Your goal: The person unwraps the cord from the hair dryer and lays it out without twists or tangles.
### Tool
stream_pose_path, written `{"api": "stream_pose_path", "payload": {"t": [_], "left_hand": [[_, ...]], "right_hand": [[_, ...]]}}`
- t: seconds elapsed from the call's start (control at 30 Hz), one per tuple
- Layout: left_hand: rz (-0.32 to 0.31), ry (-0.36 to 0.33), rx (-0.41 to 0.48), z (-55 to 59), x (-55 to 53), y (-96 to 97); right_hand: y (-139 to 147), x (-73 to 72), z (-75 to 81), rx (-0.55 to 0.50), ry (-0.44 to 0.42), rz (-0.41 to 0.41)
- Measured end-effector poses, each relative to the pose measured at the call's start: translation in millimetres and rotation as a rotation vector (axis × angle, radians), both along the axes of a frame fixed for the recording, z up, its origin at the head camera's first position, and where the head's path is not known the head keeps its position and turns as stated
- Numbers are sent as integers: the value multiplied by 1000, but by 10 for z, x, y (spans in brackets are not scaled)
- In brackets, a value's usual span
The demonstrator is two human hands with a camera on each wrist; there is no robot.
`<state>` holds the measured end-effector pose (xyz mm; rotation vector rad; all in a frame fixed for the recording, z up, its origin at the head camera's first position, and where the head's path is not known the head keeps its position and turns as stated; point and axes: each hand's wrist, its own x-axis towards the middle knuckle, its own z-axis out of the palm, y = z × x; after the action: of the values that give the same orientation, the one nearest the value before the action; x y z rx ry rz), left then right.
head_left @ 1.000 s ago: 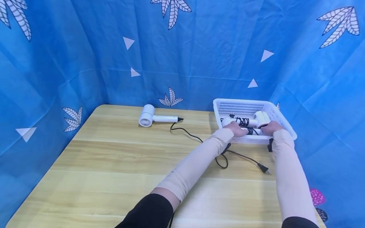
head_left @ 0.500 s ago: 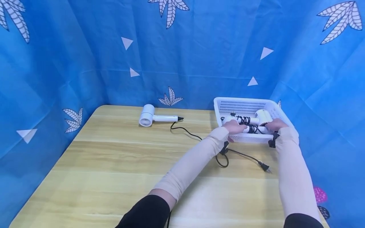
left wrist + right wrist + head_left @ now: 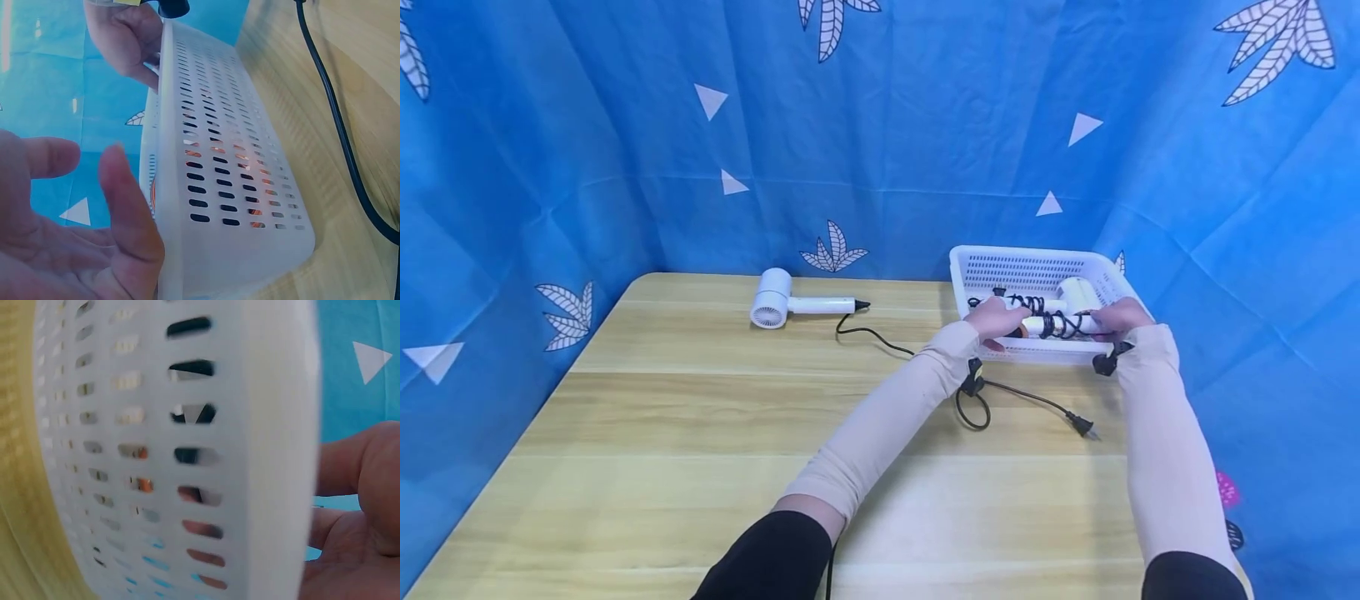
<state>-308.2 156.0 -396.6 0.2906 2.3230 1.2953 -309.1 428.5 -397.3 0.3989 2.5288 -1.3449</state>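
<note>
the left hand [image 3: 996, 317] reaches over the near left corner of the white perforated plastic basket [image 3: 1030, 268], thumb and finger spread apart with a gap between them. the right hand [image 3: 1122, 317] reaches in at the near right; its fingertips are hidden, so i cannot tell whether it pinches anything. between the hands, inside the basket, lies a near white hair dryer [image 3: 1036, 326], black cord wound round it, beside a far hair dryer [image 3: 1078, 294]. a third dryer [image 3: 771, 298] lies far left on the wooden table [image 3: 662, 433].

Smooth plastic basket [image 3: 244, 253], wood-grained tabletop [image 3: 700, 483]
</note>
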Motion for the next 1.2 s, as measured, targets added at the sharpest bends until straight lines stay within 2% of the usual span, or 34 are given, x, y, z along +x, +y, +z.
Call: {"api": "stream_pose_path", "payload": {"t": [0.17,0.3,0.4,0.5,0.67,0.87,0.97,1.03,1.2], "left_hand": [[46,56,-12,33,82,-2],[86,110,-23,105,178,-11],[117,139,-3,165,221,-29],[150,145,35,208,230,-43],[241,112,135,260,193,-44],[363,15,276,306,154,-49],[443,-21,376,346,165,-78],[496,-43,466,371,167,-116],[562,-68,615,413,138,-238]], "right_hand": [[-41,2,0,63,-34,-70],[-97,-24,-21,17,-8,-154],[-151,-42,-14,-66,47,-244],[-169,-34,42,-59,77,-288],[-175,-4,202,-50,96,-315],[-213,49,395,-119,116,-341],[-258,88,491,-210,122,-368],[-294,102,542,-227,131,-379],[-424,106,632,-238,165,-409]]}}
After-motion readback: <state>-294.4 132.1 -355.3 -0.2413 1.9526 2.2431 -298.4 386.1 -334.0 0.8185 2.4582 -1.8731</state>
